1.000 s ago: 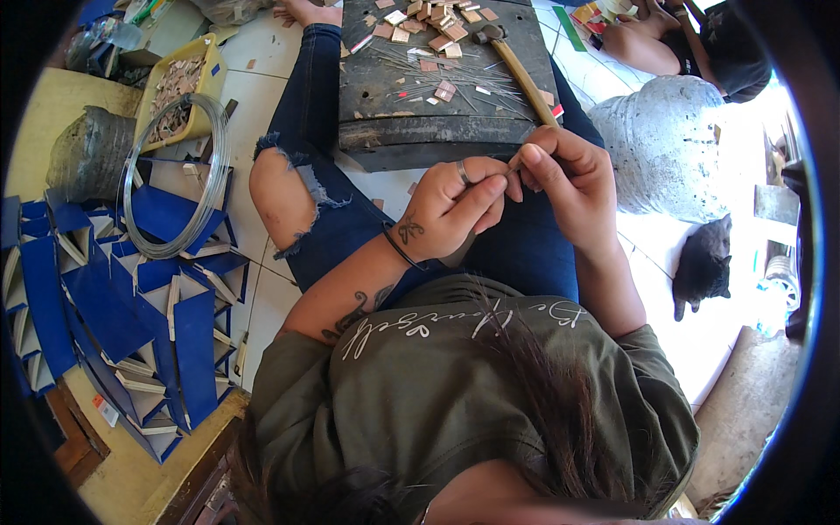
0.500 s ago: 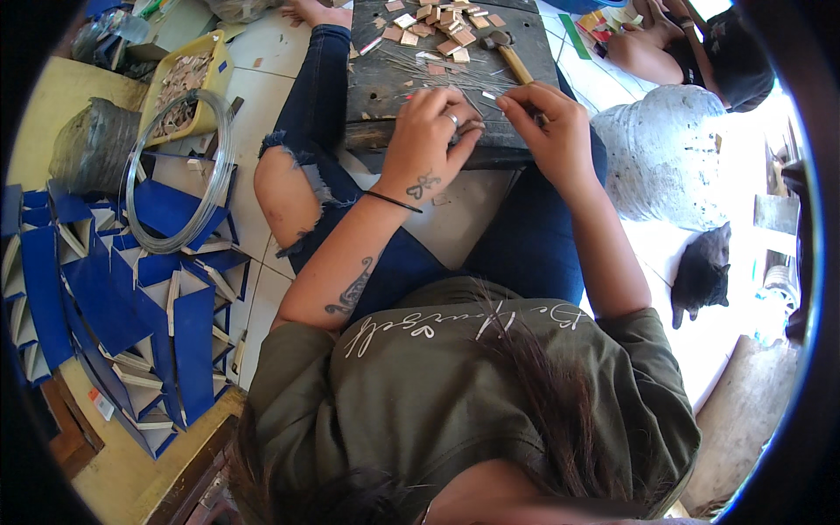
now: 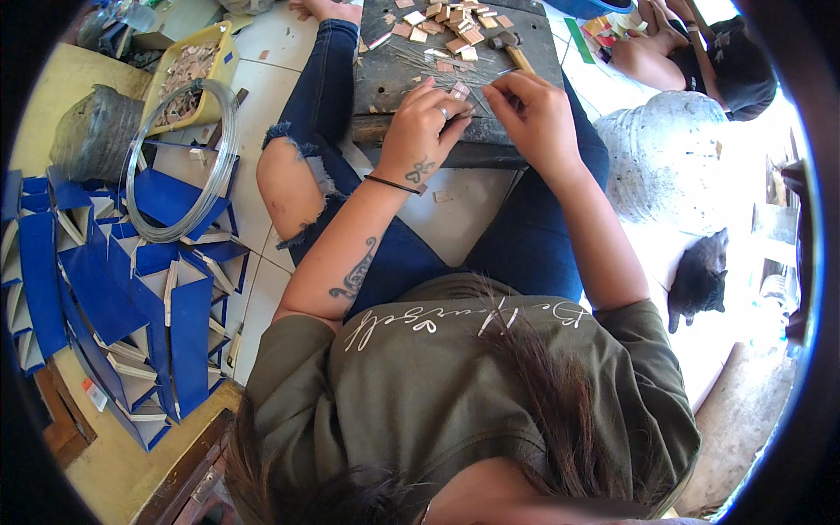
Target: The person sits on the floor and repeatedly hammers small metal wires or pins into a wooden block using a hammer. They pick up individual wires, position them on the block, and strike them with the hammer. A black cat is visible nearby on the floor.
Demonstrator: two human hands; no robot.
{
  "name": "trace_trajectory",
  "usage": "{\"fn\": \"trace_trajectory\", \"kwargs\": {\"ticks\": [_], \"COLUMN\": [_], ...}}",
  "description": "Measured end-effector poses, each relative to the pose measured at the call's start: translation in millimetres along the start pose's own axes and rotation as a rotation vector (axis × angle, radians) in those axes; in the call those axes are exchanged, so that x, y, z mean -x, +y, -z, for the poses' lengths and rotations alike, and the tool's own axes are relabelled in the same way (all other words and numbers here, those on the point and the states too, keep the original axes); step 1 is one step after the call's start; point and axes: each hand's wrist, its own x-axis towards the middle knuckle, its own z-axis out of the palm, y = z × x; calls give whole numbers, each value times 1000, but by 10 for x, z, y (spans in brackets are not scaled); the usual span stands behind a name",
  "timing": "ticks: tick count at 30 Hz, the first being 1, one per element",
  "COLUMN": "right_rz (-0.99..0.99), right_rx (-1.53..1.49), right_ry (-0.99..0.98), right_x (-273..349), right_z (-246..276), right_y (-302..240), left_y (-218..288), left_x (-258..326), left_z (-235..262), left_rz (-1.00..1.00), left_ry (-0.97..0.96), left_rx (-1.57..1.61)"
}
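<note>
Over the near part of a dark wooden bench [image 3: 385, 105], my left hand [image 3: 424, 127] is closed, with a small thin wooden square [image 3: 459, 90] between its fingertips. To its right, my right hand [image 3: 532, 118] pinches thumb and fingers together close to that square. What it grips is too small or hidden to make out. Beyond my hands, several thin wire pieces [image 3: 416, 59] lie scattered on the bench. Behind these is a pile of small wooden squares [image 3: 455, 19]. A hammer [image 3: 520, 59] lies just past my right hand.
At left stand a yellow tray [image 3: 229, 45] of wood pieces, a coil of wire [image 3: 131, 197] and stacked blue pieces [image 3: 101, 289] with pale edges. At right are a large whitish plastic sack [image 3: 665, 162] and a black cat [image 3: 700, 273]. Another person [image 3: 735, 70] sits at the far right.
My left fingers have turned, and the wooden square now shows at their tips. My right hand has shifted slightly left, closer to it. The whole view has tilted a little.
</note>
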Motion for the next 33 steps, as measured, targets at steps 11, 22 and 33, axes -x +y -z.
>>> {"fn": "trace_trajectory", "kwargs": {"ticks": [11,22,33], "right_rz": [10,-434,-265], "right_rx": [318,20,-11], "right_ry": [7,-133,-163], "right_x": [183,608,1095], "right_z": [128,534,905], "right_y": [57,450,-489], "left_y": [120,42,40], "left_x": [-27,67,98], "left_z": [33,-19,-53], "left_rz": [183,85,100], "left_ry": [-16,47,62], "left_rx": [149,125,126]}}
